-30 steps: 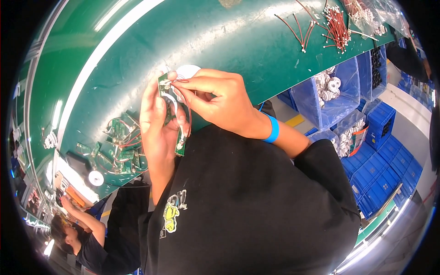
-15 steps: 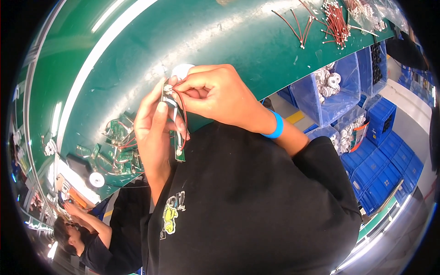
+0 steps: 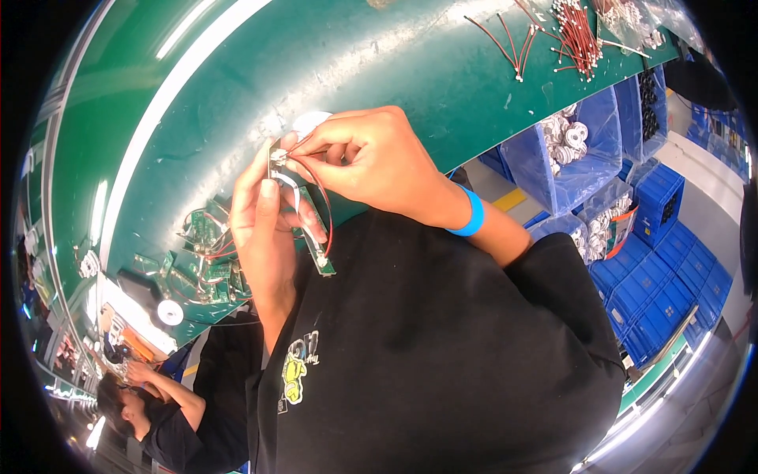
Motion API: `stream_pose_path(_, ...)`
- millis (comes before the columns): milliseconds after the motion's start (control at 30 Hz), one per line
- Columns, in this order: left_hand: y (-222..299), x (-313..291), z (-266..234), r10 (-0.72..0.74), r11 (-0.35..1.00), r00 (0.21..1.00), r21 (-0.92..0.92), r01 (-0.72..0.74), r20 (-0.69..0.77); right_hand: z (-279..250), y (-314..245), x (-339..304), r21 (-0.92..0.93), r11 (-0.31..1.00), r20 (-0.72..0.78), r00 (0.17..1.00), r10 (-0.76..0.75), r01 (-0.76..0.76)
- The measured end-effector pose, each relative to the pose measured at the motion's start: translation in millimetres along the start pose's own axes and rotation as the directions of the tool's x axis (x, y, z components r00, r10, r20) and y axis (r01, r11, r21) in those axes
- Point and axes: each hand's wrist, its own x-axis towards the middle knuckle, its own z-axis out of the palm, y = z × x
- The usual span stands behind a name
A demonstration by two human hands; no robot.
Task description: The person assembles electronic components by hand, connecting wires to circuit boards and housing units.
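Note:
My left hand (image 3: 254,221) grips a small green circuit board (image 3: 274,150) upright between thumb and fingers. At the white connector on this board, my right hand (image 3: 379,162) pinches the end of a red and black wire (image 3: 325,197); its fingertips partly cover the joint. The wire bows down to a second narrow green board (image 3: 324,264), which hangs below the left fingers. A white flat cable (image 3: 289,185) also runs down between the two boards. Behind the right fingers, a white round piece (image 3: 309,122) is partly hidden.
Wired green boards (image 3: 207,229) lie in a pile left of my hands on the green table (image 3: 379,71). Red wires (image 3: 576,35) are heaped at the far right. Blue bins (image 3: 608,150) with white round parts stand beyond the table edge. A co-worker (image 3: 170,403) sits at lower left.
The boards have shifted slightly left and tilted. The lower board has swung to the right and the wire bows wider. My right hand still pinches at the connector.

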Motion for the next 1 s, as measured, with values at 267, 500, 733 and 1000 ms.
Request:
stream_pose_path(267, -0.7, 4.9, 6.1, -0.061, 0.997, 0.998, -0.047, 0.062, 0.013, 3.9, 10.2, -0.8, 0.028, 0.996, -0.068, 0.994, -0.085, 0.087)
stream_pose_path(500, 5.0, 14.5, 12.9, -0.050, 0.997, 0.999, 0.056, 0.050, -0.007, -7.8, 7.2, 0.4, 0.060, 0.997, -0.002, 0.999, -0.040, 0.040)
stream_pose_path(733, -5.3, 36.4, 9.9, 0.533, 0.520, 0.822, 0.688, -0.505, 0.200, -80.9, 37.8, -6.5, -0.179, 0.967, -0.246, 0.943, -0.223, 0.182)
stream_pose_path(1000, 15.9, 129.5, 54.5, 0.311, 0.160, 0.821, 0.825, -0.542, 0.479, -122.2, 87.8, -48.5, -0.308, 0.929, -0.603, 0.798, -0.021, -0.208)
